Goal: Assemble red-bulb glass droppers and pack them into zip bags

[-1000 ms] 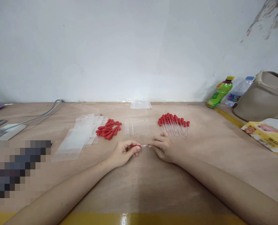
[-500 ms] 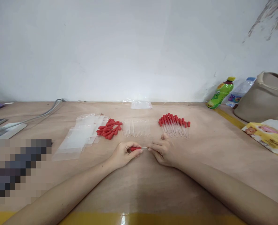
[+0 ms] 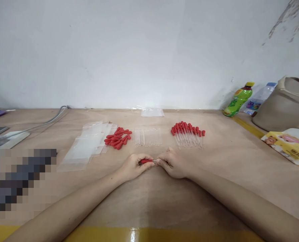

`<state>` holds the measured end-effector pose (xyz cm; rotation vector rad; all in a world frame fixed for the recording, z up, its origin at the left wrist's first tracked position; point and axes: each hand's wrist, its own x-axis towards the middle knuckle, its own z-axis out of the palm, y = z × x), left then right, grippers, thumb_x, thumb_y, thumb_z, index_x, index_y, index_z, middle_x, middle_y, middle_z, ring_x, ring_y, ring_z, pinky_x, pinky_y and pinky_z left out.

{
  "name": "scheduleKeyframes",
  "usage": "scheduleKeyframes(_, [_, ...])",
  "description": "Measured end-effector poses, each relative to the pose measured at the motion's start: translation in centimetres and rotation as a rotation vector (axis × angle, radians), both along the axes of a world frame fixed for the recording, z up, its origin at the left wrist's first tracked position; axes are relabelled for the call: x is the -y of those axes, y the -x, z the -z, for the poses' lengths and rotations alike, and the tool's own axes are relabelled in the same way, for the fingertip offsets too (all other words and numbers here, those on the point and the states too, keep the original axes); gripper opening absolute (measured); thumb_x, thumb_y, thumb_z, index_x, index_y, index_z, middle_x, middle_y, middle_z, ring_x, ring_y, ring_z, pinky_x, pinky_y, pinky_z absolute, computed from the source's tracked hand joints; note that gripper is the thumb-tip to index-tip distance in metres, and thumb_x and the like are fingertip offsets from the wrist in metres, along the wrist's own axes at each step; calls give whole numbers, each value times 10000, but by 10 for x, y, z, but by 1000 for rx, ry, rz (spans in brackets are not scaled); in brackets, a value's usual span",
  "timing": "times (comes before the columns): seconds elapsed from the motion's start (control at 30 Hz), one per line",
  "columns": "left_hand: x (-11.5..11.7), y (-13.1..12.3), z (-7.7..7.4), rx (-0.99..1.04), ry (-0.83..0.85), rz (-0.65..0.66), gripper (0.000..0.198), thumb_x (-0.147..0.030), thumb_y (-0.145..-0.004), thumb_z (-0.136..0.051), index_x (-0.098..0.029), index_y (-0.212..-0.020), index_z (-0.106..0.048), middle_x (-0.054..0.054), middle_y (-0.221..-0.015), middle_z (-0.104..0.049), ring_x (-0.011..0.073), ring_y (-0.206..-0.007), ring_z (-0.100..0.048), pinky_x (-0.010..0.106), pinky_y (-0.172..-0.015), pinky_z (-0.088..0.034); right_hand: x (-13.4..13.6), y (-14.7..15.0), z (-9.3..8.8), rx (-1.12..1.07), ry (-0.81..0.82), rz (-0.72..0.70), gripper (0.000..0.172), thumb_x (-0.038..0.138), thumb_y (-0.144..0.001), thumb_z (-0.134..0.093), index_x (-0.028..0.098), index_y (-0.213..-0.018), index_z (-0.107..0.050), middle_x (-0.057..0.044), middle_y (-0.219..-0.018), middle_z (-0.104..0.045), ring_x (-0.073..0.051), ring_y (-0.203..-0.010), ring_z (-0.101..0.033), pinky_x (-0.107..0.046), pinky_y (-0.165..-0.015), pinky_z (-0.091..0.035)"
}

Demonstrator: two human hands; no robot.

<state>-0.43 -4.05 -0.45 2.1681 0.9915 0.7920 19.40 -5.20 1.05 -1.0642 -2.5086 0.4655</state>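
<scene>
My left hand (image 3: 134, 166) pinches a red rubber bulb (image 3: 145, 161) just above the wooden table (image 3: 151, 201). My right hand (image 3: 172, 163) pinches a thin clear glass tube whose end meets the bulb; most of the tube is hidden in the fingers. The two hands almost touch. Behind them lie a heap of loose red bulbs (image 3: 117, 137), a row of clear glass tubes (image 3: 146, 136) and a row of droppers with red bulbs fitted (image 3: 187, 133).
Clear plastic bags (image 3: 89, 145) lie left of the bulbs, another bag (image 3: 151, 112) by the wall. At the right stand a green bottle (image 3: 237, 99), a water bottle (image 3: 260, 96), a beige bag (image 3: 285, 105) and a printed packet (image 3: 287, 143). A grey cable (image 3: 38, 125) runs at left.
My right hand has slid left towards my left hand, and the stretch of glass tube visible between them has shrunk as it went into the red bulb.
</scene>
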Motion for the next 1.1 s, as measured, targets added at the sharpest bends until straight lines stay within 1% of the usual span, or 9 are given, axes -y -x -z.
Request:
scheduleKeyframes(0.07, [-3, 3, -1, 6, -20, -10, 209, -306, -780, -574, -168, -919, -647, 36, -881, -690, 149, -773, -629, 242, -698, -503, -1, -3, 0, -62, 13, 13, 202, 218, -873, -394, 180, -799, -578, 2, -709, -628, -107, -610, -517, -276, -698, -325])
scheduleKeyframes(0.17, [-7, 9, 0, 12, -29, -46, 251, -341, -774, -581, -176, -953, -643, 45, -941, -683, 168, -821, -631, 262, -718, -506, -2, -9, 5, -132, 22, 84, 129, 230, -830, -475, 175, -904, -565, -19, -766, -622, -119, -656, -528, -237, -612, -366])
scheduleKeyframes(0.27, [-10, 13, 2, -19, -21, -66, 255, -360, -772, -581, -180, -938, -653, 39, -904, -689, 161, -766, -629, 254, -682, -497, -2, -12, 12, -135, -42, 146, 81, 209, -809, -506, 170, -831, -573, -15, -741, -619, -119, -658, -522, -236, -607, -369])
scheduleKeyframes(0.43, [-10, 10, 3, -33, -5, -87, 218, -332, -752, -607, -168, -878, -676, 26, -789, -692, 135, -664, -601, 224, -609, -466, -2, -8, 19, -140, -238, 125, 145, 213, -832, -473, 170, -766, -595, -8, -658, -616, -120, -620, -495, -268, -656, -340])
scheduleKeyframes(0.57, [-8, 8, -1, -15, 23, -93, 214, -322, -736, -620, -153, -852, -683, 18, -703, -675, 117, -594, -567, 205, -546, -440, -2, -4, 19, -152, -274, 107, 229, 226, -859, -419, 158, -735, -598, -13, -606, -600, -115, -570, -453, -262, -632, -326])
scheduleKeyframes(0.73, [-8, 9, 0, 4, 36, -61, 213, -322, -738, -615, -151, -845, -682, 15, -694, -671, 107, -574, -551, 194, -527, -427, -2, 0, 20, -121, -239, 121, 330, 251, -884, -361, 165, -628, -552, 2, -537, -555, -100, -499, -397, -258, -638, -329])
scheduleKeyframes(0.8, [-9, 9, 1, 11, 38, -64, 215, -322, -737, -616, -148, -844, -682, 20, -698, -672, 108, -573, -552, 193, -524, -427, -2, 1, 20, -108, -203, 125, 339, 247, -887, -351, 167, -608, -526, 17, -522, -535, -88, -473, -382, -256, -658, -336])
scheduleKeyframes(0.97, [-9, 9, 0, 19, 1, -63, 209, -322, -727, -627, -149, -828, -687, 19, -670, -669, 108, -555, -547, 194, -512, -428, -1, 2, 17, -97, -143, 129, 343, 253, -883, -355, 171, -577, -488, 25, -513, -512, -90, -484, -400, -252, -661, -351])
scheduleKeyframes(1.1, [-8, 9, 0, 3, -9, -46, 224, -341, -738, -614, -153, -832, -693, 12, -653, -661, 105, -539, -540, 192, -496, -417, -2, 2, 15, -115, -27, 125, 351, 254, -886, -347, 169, -576, -489, 40, -498, -484, -81, -471, -408, -229, -608, -346])
